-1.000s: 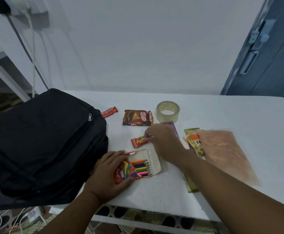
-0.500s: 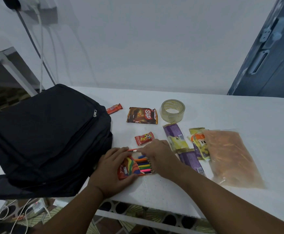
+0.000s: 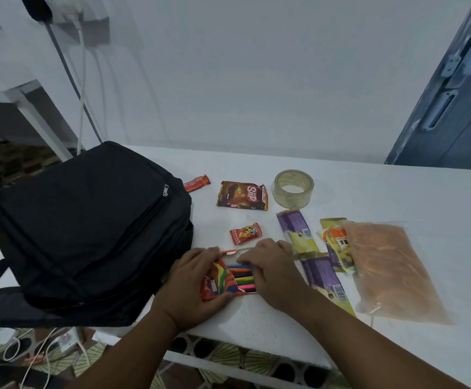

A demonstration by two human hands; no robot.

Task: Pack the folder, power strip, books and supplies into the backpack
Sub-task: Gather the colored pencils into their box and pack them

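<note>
The box of coloured pencils (image 3: 230,279) lies on the white tabletop (image 3: 368,192), just to the right of the black backpack (image 3: 88,234), which lies flat there with its zippers closed. The left hand (image 3: 192,287) holds the left end of the box, fingers on its far edge and thumb curled under the near edge, so this grip is closed around the box. The right hand (image 3: 270,273) lies over the right end of the box; its fingers are bent and the fingertips (image 3: 242,259) touch the open part where the pencils show. Whether this grip really pinches the flap, one cannot tell.

Just behind the box lies a small red candy packet (image 3: 246,233). Further behind it is a brown Slip snack packet (image 3: 242,195), and a small orange-red bar (image 3: 197,183) touches the backpack's far right corner. To the right of the Slip packet stands a roll of clear tape (image 3: 293,188). To the right of the box lie purple and yellow wafer packets (image 3: 296,230), then a clear bag with orange content (image 3: 391,270).
</note>
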